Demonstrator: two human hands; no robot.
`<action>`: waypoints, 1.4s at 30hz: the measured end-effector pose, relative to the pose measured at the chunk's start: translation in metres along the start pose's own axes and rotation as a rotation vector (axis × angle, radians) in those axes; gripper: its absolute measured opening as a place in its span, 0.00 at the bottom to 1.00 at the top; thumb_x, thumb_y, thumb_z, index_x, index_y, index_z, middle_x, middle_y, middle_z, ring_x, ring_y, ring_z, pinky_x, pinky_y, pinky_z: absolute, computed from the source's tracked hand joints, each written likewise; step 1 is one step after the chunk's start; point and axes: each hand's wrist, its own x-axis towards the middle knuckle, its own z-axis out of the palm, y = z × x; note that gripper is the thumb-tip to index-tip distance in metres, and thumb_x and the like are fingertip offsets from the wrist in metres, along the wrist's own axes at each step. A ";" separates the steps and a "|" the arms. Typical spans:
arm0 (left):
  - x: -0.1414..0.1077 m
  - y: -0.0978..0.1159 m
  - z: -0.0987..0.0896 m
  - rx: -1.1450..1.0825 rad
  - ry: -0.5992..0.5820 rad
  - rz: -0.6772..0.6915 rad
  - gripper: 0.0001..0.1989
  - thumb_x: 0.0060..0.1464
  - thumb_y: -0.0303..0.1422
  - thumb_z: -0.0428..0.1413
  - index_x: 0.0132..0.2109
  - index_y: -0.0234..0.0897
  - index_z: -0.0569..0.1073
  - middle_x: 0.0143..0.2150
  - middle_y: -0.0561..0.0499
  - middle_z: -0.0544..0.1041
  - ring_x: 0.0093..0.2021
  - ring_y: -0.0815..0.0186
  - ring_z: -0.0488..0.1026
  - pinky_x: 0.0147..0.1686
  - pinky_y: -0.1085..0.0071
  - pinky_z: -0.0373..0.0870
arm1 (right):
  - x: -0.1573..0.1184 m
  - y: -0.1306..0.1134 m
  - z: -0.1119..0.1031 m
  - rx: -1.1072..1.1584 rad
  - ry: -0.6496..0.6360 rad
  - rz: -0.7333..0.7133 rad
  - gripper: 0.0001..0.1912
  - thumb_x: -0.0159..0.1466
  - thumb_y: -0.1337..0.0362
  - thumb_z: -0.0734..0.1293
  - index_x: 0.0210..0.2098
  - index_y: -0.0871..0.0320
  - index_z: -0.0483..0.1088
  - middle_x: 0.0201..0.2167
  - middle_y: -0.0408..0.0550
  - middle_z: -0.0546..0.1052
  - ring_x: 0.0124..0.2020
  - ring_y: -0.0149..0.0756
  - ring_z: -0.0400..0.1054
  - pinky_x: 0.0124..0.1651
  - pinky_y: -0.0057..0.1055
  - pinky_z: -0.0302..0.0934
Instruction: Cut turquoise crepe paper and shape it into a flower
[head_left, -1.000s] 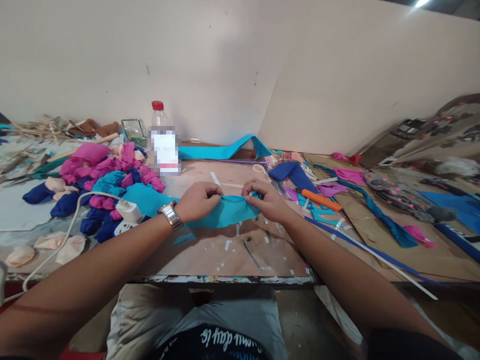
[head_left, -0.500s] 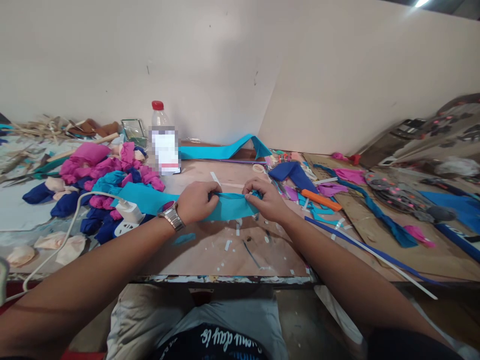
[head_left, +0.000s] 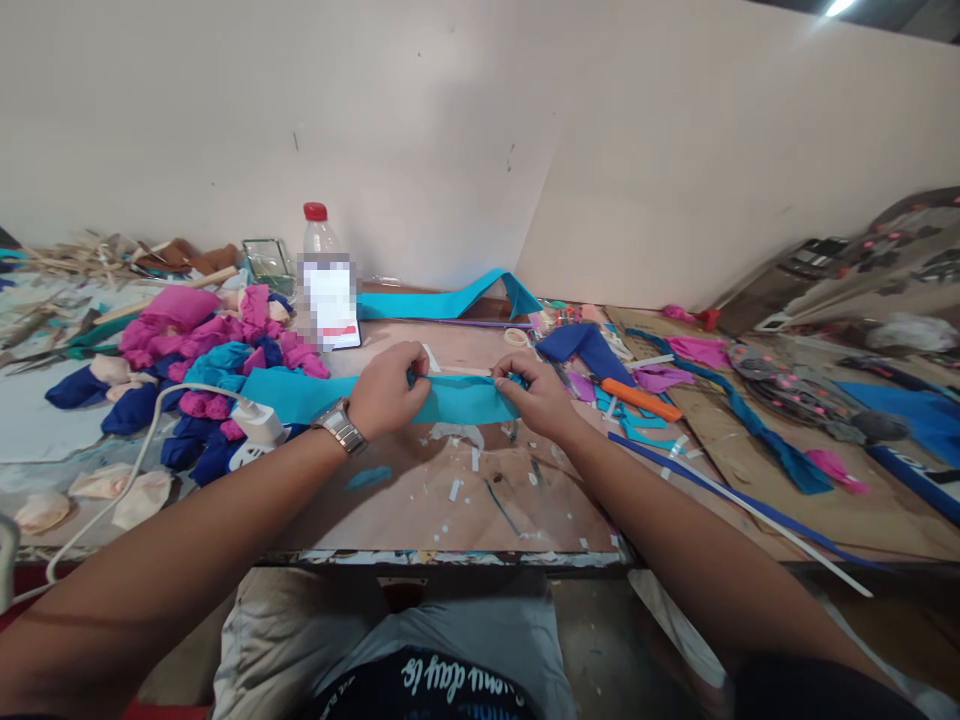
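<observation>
1. Turquoise cloth strip (head_left: 461, 400) spans the gap between both hands, at the middle of the worktable (head_left: 330, 530), near its front edge. Its left part runs behind the left wrist to the heap.
2. Left hand (head_left: 390, 390): fingers curled, thumb and forefinger gripping the strip's upper edge. Right hand (head_left: 536, 390): thumb and forefinger pinch the same edge farther right, where it is gathered; remaining fingers bent.
3. Obstructions, left: heap of cloth bundles (head_left: 180, 305) (pink, navy, turquoise, cream) beside the strip's left end; white plug (head_left: 259, 422) in a socket block (head_left: 251, 458), in front of that end. Cable (head_left: 154, 420) loops towards the table edge.
4. Behind the hands: phone (head_left: 334, 305), upright before a red-capped bottle (head_left: 319, 235); label and screen pixelated. Spare turquoise strip (head_left: 412, 304) lies along the wall, folded at its right end.
5. Right: navy cloth (head_left: 574, 342), orange cutter (head_left: 641, 400), white stick (head_left: 780, 535) near the right forearm.
6. Counts: turquoise strips, 2 (one held, one at wall); phone, 1; bottle, 1; tape ring (head_left: 517, 338), 1; cutter, 1; loose cream pieces (head_left: 142, 500) at front left, 3. Bundles overlap; number cannot be told.
</observation>
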 end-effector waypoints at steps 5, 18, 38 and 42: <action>-0.001 -0.001 0.000 0.017 -0.001 0.005 0.07 0.48 0.23 0.53 0.35 0.39 0.66 0.34 0.50 0.71 0.35 0.61 0.67 0.36 0.64 0.62 | -0.001 0.000 0.003 -0.007 -0.024 -0.016 0.04 0.61 0.63 0.66 0.30 0.56 0.71 0.31 0.46 0.75 0.34 0.38 0.68 0.42 0.36 0.61; 0.001 -0.001 -0.002 -0.067 -0.027 0.008 0.06 0.46 0.22 0.52 0.31 0.39 0.66 0.29 0.53 0.69 0.32 0.64 0.65 0.34 0.67 0.60 | 0.000 0.004 0.006 -0.043 -0.014 0.013 0.04 0.61 0.63 0.66 0.30 0.56 0.71 0.30 0.45 0.75 0.33 0.38 0.67 0.41 0.35 0.61; -0.002 -0.004 0.004 -0.056 -0.034 0.138 0.07 0.49 0.22 0.52 0.35 0.38 0.69 0.34 0.50 0.73 0.36 0.63 0.69 0.37 0.67 0.64 | -0.003 -0.002 0.012 -0.044 -0.075 -0.007 0.03 0.61 0.64 0.66 0.31 0.56 0.71 0.31 0.46 0.76 0.34 0.38 0.68 0.41 0.35 0.61; -0.004 -0.001 0.004 -0.074 -0.027 0.160 0.12 0.47 0.22 0.52 0.40 0.37 0.70 0.38 0.49 0.74 0.40 0.61 0.70 0.42 0.65 0.67 | -0.004 -0.002 0.012 -0.048 -0.099 -0.042 0.03 0.62 0.64 0.66 0.31 0.55 0.71 0.31 0.47 0.76 0.36 0.39 0.69 0.42 0.37 0.61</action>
